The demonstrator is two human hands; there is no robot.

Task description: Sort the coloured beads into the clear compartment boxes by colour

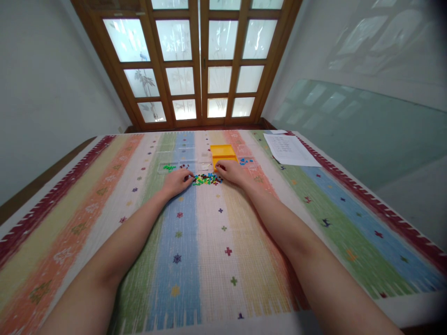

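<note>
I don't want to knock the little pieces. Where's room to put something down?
Bare cloth shows between the left arm and right arm, on the near side of the colorful pile, and outside the right arm, nearer than the paper. It's crowded around the pile, with the left hand, right hand, yellow box and clear trays close together.

Looks like home: wood-framed glass doors [194, 60], festive striped tablecloth [213, 265], plain pale walls [45, 79].

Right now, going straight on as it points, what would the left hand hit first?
Left hand would likely meet the pile of small coloured pieces first; depth is unclear, it may already touch.
</note>
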